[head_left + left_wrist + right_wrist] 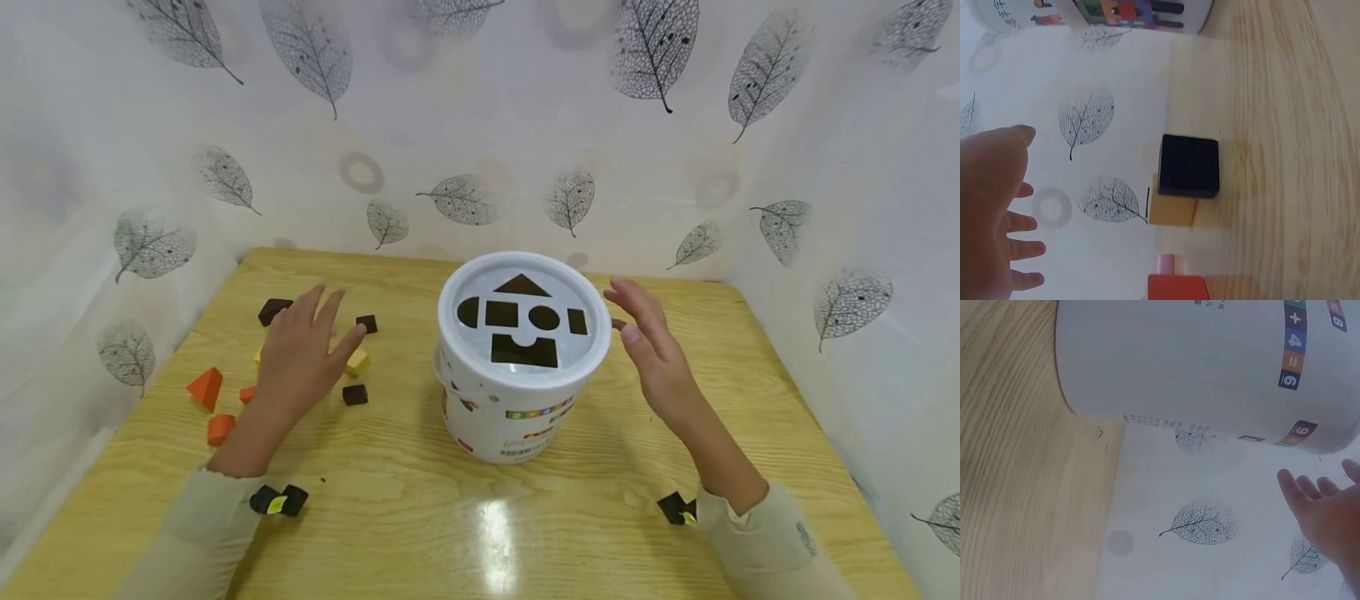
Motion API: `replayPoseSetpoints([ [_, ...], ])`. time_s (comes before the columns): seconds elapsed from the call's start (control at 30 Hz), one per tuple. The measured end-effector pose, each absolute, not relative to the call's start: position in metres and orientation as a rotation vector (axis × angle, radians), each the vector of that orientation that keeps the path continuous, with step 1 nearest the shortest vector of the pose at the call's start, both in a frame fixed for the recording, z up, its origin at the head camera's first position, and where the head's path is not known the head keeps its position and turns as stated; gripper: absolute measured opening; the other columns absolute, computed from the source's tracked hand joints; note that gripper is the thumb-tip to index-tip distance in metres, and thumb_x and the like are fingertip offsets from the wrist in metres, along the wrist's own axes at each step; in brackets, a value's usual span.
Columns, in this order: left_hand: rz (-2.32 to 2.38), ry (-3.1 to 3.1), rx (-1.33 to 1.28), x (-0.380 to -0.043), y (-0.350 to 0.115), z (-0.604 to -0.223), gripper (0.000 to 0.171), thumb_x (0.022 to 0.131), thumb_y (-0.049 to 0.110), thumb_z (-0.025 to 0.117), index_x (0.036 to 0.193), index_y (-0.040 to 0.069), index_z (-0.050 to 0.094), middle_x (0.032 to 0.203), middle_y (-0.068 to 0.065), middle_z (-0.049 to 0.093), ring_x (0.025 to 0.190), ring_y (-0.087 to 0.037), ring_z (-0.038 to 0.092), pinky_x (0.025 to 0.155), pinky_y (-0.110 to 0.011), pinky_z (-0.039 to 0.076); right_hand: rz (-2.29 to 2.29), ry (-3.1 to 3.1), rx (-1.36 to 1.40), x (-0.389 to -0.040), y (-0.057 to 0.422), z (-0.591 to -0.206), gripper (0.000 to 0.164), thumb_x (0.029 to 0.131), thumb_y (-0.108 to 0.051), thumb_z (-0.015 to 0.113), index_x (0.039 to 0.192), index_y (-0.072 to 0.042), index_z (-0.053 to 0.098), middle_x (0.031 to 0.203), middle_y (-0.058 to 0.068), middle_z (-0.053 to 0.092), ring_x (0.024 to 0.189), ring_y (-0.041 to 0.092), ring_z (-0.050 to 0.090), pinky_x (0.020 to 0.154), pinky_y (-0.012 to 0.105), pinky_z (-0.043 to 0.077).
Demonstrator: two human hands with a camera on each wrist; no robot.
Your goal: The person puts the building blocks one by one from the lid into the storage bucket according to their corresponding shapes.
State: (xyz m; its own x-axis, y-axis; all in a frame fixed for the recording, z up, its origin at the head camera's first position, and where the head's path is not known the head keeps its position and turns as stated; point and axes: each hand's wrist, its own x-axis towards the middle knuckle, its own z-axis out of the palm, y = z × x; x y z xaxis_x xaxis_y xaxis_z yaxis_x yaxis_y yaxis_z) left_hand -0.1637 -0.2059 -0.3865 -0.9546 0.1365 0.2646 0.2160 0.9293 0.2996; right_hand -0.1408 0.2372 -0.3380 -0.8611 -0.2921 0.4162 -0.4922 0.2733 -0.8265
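In the head view a white bucket stands upright on the table, its lid on top with several shaped holes cut in it. My left hand hovers over a group of blocks left of the bucket, fingers extended and holding nothing. Around it lie dark blocks, a yellow block and an orange triangular block. The left wrist view shows a black block in front of a yellow block. My right hand is beside the bucket's right side, empty, its fingers loosely spread near the lid's rim.
A wooden table carries everything, with an orange block towards its left edge. A white leaf-patterned sheet rises behind the table and along both sides. Black wrist devices sit at both cuffs.
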Motion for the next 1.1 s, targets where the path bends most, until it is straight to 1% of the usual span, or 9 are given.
replayPoseSetpoints([
  [0.07, -0.499, -2.845, -0.264, -0.163, -0.210, -0.388, 0.073, 0.104, 0.058, 0.042, 0.157, 0.010, 0.032, 0.162, -0.022, 0.026, 0.147, -0.045, 0.026, 0.117, -0.065, 0.019, 1.689, -2.299, 0.809, -0.139, 0.232, -0.336, 0.052, 0.106, -0.010, 0.036, 0.158, -0.011, 0.033, 0.162, 0.012, 0.022, 0.146, 0.021, 0.029, 0.110, 0.018, 0.036],
  [0.13, -0.503, -2.854, -0.263, -0.163, -0.214, -0.391, 0.074, 0.103, 0.059, 0.043, 0.158, 0.011, 0.032, 0.163, -0.021, 0.026, 0.147, -0.045, 0.027, 0.117, -0.064, 0.020, 1.719, -2.286, 0.841, -0.137, 0.228, -0.336, 0.052, 0.105, -0.010, 0.038, 0.157, -0.010, 0.034, 0.163, 0.011, 0.020, 0.144, 0.019, 0.033, 0.109, 0.018, 0.037],
  [0.2, -0.509, -2.868, -0.260, -0.162, -0.219, -0.392, 0.075, 0.102, 0.060, 0.043, 0.158, 0.011, 0.032, 0.163, -0.021, 0.026, 0.147, -0.046, 0.027, 0.116, -0.064, 0.020, 1.716, -2.299, 0.847, -0.137, 0.225, -0.337, 0.053, 0.105, -0.012, 0.040, 0.157, -0.010, 0.034, 0.164, 0.007, 0.020, 0.144, 0.017, 0.032, 0.109, 0.019, 0.037],
  [0.3, -0.522, -2.878, -0.245, -0.162, -0.226, -0.394, 0.076, 0.102, 0.061, 0.043, 0.158, 0.011, 0.032, 0.163, -0.022, 0.026, 0.146, -0.048, 0.028, 0.115, -0.065, 0.022, 1.683, -2.323, 0.827, -0.137, 0.222, -0.341, 0.053, 0.104, -0.017, 0.045, 0.157, -0.012, 0.036, 0.164, 0.003, 0.021, 0.145, 0.018, 0.031, 0.109, 0.019, 0.035],
  [0.37, -0.533, -2.873, -0.238, -0.162, -0.231, -0.396, 0.075, 0.102, 0.060, 0.043, 0.157, 0.010, 0.033, 0.162, -0.023, 0.027, 0.144, -0.049, 0.029, 0.114, -0.066, 0.024, 1.655, -2.317, 0.834, -0.138, 0.221, -0.343, 0.054, 0.103, -0.017, 0.047, 0.156, -0.010, 0.037, 0.165, 0.005, 0.021, 0.148, 0.020, 0.025, 0.109, 0.020, 0.034],
  [0.43, -0.541, -2.866, -0.235, -0.162, -0.236, -0.398, 0.074, 0.102, 0.059, 0.044, 0.157, 0.009, 0.033, 0.161, -0.024, 0.029, 0.144, -0.049, 0.031, 0.112, -0.067, 0.025, 1.645, -2.298, 0.849, -0.138, 0.220, -0.345, 0.055, 0.102, -0.014, 0.048, 0.155, -0.008, 0.037, 0.165, 0.007, 0.021, 0.148, 0.021, 0.025, 0.109, 0.020, 0.033],
  [0.57, -0.529, -2.853, -0.239, -0.164, -0.245, -0.401, 0.073, 0.103, 0.056, 0.047, 0.156, 0.007, 0.036, 0.158, -0.025, 0.034, 0.140, -0.051, 0.036, 0.109, -0.069, 0.030, 1.647, -2.267, 0.869, -0.138, 0.220, -0.348, 0.055, 0.100, -0.010, 0.048, 0.154, -0.005, 0.037, 0.165, 0.005, 0.021, 0.146, 0.022, 0.027, 0.109, 0.020, 0.034],
  [0.8, -0.470, -2.873, -0.206, -0.168, -0.267, -0.406, 0.070, 0.103, 0.052, 0.050, 0.151, 0.003, 0.040, 0.152, -0.023, 0.040, 0.131, -0.051, 0.044, 0.102, -0.067, 0.038, 1.652, -2.268, 0.855, -0.137, 0.219, -0.350, 0.054, 0.101, -0.014, 0.048, 0.154, -0.006, 0.038, 0.165, 0.003, 0.020, 0.148, 0.022, 0.024, 0.108, 0.019, 0.034],
  [1.1, -0.573, -2.950, -0.068, -0.186, -0.294, -0.408, 0.068, 0.105, 0.050, 0.044, 0.154, 0.003, 0.035, 0.154, -0.027, 0.037, 0.134, -0.054, 0.037, 0.102, -0.071, 0.034, 1.664, -2.242, 0.871, -0.137, 0.218, -0.350, 0.053, 0.102, -0.017, 0.048, 0.153, -0.005, 0.037, 0.165, 0.003, 0.020, 0.148, 0.023, 0.025, 0.108, 0.019, 0.035],
])
